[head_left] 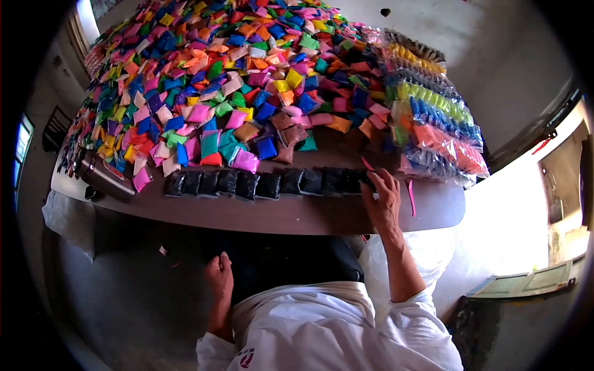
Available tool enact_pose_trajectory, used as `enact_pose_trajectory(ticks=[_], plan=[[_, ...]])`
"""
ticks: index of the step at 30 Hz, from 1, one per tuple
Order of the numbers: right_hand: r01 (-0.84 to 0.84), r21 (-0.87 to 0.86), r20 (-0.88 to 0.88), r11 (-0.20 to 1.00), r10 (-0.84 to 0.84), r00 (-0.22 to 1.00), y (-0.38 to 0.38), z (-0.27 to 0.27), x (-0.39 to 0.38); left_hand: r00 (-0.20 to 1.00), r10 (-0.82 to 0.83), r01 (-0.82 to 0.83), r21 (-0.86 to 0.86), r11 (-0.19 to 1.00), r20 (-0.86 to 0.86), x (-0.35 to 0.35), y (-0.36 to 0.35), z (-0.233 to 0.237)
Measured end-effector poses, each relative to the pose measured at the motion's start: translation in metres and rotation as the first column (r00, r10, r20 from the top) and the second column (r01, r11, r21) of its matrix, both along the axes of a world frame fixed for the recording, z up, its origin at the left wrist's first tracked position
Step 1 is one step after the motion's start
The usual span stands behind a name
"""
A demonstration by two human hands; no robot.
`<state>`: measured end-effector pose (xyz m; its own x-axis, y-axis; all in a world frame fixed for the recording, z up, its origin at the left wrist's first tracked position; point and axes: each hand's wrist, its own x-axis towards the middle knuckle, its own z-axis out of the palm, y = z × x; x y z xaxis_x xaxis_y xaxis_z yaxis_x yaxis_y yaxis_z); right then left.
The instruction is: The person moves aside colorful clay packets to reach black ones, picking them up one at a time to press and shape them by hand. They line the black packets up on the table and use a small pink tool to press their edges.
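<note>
A row of small black packets [269, 185] lies side by side along the front part of the brown table [247, 213]. My right hand [385, 201] rests at the row's right end, its fingers bent over the last black packet; whether it grips anything is hidden. A thin red strip [367, 164] shows just beyond its fingertips, and a pink strip [411, 198] lies to its right. Below the table edge, beside my lap, my left hand [219, 272] is closed with its fingers curled in, and nothing can be made out in it.
A large heap of coloured packets [204, 111] covers the back of the table. Clear bags of sorted packets [442, 130] are stacked at the right. A dark metallic container [104, 176] lies at the left edge. Plastic bags [71, 219] hang below.
</note>
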<state>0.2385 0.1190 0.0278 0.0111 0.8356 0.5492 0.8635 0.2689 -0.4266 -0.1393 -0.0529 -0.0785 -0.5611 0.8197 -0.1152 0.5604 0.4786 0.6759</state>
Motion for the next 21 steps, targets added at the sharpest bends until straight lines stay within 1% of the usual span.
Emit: enact_pose_trajectory(ticks=[1, 2, 3, 6, 7, 8, 9, 11, 13, 14, 15, 17, 18, 20, 21], plan=[[-0.001, 0.001, -0.003, 1.000, 0.001, 1.000, 0.003, 0.000, -0.003, 1.000, -0.011, 0.011, -0.079, 0.997, 0.001, 0.000, 0.001, 0.000], [-0.046, -0.036, 0.064, 0.998, 0.048, 0.997, 0.007, -0.002, -0.005, 1.000, -0.023, 0.022, -0.085, 0.996, -0.006, 0.000, 0.001, 0.001], [-0.088, -0.075, 0.130, 0.993, 0.097, 0.987, 0.009, -0.003, -0.007, 1.000, -0.023, 0.022, -0.084, 0.996, -0.008, -0.001, 0.001, -0.002], [-0.090, -0.072, 0.151, 0.993, 0.100, 0.983, 0.011, 0.001, -0.013, 1.000, -0.025, 0.024, -0.048, 0.999, -0.016, -0.004, 0.002, -0.016], [-0.081, -0.070, 0.165, 0.994, 0.092, 0.982, 0.009, 0.003, -0.014, 1.000, -0.015, 0.015, -0.008, 1.000, 0.002, -0.002, 0.000, -0.019], [-0.088, -0.078, 0.168, 0.993, 0.100, 0.981, 0.009, 0.004, -0.018, 1.000, -0.005, 0.005, 0.031, 1.000, 0.019, -0.001, -0.002, -0.020], [-0.124, -0.066, 0.149, 0.990, 0.133, 0.980, 0.011, 0.006, -0.022, 1.000, 0.002, -0.003, 0.025, 1.000, 0.023, 0.000, -0.002, -0.020], [-0.164, -0.061, 0.133, 0.985, 0.171, 0.976, 0.014, 0.011, -0.032, 0.999, 0.013, -0.011, 0.066, 0.998, -0.029, 0.003, 0.000, -0.017], [-0.303, -0.083, 0.075, 0.949, 0.309, 0.948, 0.021, 0.017, -0.049, 0.999, -0.002, 0.004, 0.038, 0.999, -0.054, 0.002, 0.003, -0.007], [-0.334, -0.072, 0.075, 0.940, 0.339, 0.938, 0.023, 0.018, -0.058, 0.996, -0.021, 0.023, 0.015, 1.000, -0.081, 0.002, 0.005, -0.003], [-0.341, -0.075, 0.074, 0.937, 0.346, 0.935, 0.027, 0.017, -0.063, 0.997, -0.014, 0.015, 0.012, 1.000, -0.081, 0.001, 0.007, 0.000], [-0.399, -0.113, 0.141, 0.910, 0.412, 0.900, 0.034, 0.013, -0.072, 0.994, -0.024, 0.024, 0.005, 1.000, -0.107, -0.001, 0.009, 0.003], [-0.404, -0.138, 0.120, 0.904, 0.420, 0.900, 0.037, 0.015, -0.074, 0.994, -0.013, 0.013, 0.002, 1.000, -0.104, -0.002, 0.010, 0.002], [-0.414, -0.167, 0.126, 0.895, 0.436, 0.891, 0.042, 0.018, -0.075, 0.985, 0.001, 0.018, 0.110, 0.994, -0.171, 0.000, 0.013, -0.001], [-0.412, -0.191, 0.129, 0.891, 0.439, 0.889, 0.044, 0.018, -0.076, 0.986, 0.010, 0.008, 0.107, 0.994, -0.168, 0.001, 0.017, 0.003]])
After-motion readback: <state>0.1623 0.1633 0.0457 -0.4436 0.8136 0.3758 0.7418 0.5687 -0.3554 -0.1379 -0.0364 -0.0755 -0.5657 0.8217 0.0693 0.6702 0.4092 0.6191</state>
